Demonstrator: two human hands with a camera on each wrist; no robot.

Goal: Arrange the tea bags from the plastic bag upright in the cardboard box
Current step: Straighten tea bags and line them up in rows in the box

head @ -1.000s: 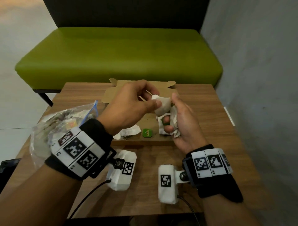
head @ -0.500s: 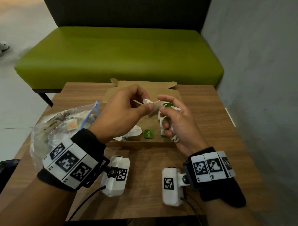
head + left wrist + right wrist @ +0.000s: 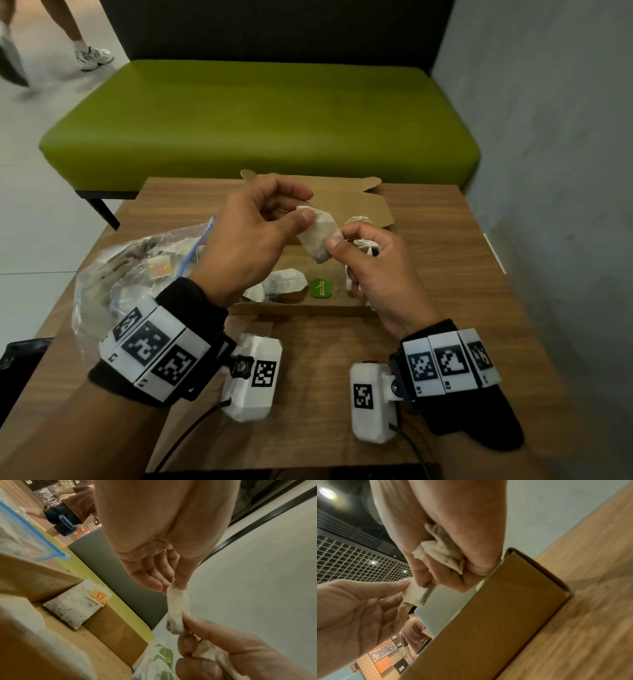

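One white tea bag hangs slanted above the open cardboard box. My left hand pinches its upper end and my right hand pinches its lower end. The right hand also grips a bunch of tea bags in its palm, which show crumpled in the right wrist view. The left wrist view shows the stretched tea bag. A tea bag with an orange tag lies flat inside the box. The clear plastic bag holding more tea bags lies at the left.
Two white tea bags and a green tag lie on the box floor. The wooden table ends at a green bench behind, with a grey wall on the right. A passer-by's legs show at far left.
My left hand has drawn one tea bag out of the bunch in my right hand, and it now spans both hands. A passer-by has come into view.
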